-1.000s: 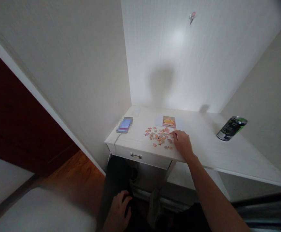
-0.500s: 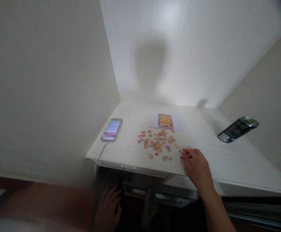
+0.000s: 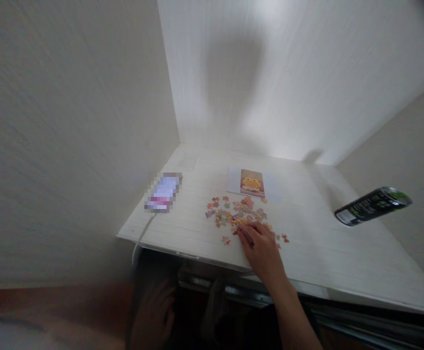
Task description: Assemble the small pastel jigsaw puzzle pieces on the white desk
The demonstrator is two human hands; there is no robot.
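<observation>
My right hand [image 3: 262, 247] reaches over the front of a loose heap of jigsaw pieces [image 3: 247, 203]. Its thumb and forefinger are pinched on a small reddish puzzle piece [image 3: 235, 233], mostly covered by the fingertips. The hand hides part of the heap. Two red-tinted pieces [image 3: 285, 237] lie to the right of the hand, and a single piece [image 3: 226, 240] lies left of it. Below the table edge, in shade, my left hand [image 3: 154, 308] rests near my leg with its fingers loosely spread, holding nothing.
Behind the heap, a picture card [image 3: 252, 183] with a yellow figure lies on a pale sheet. At left is a blurred phone [image 3: 163, 192] with a white cable [image 3: 144, 233]. A dark green-black can [image 3: 372, 206] stands at right. White walls enclose the table [image 3: 197, 233].
My right hand has moved left, from the table's right side to the front of the heap. A reddish piece now lies where it was. The view has shifted slightly.
</observation>
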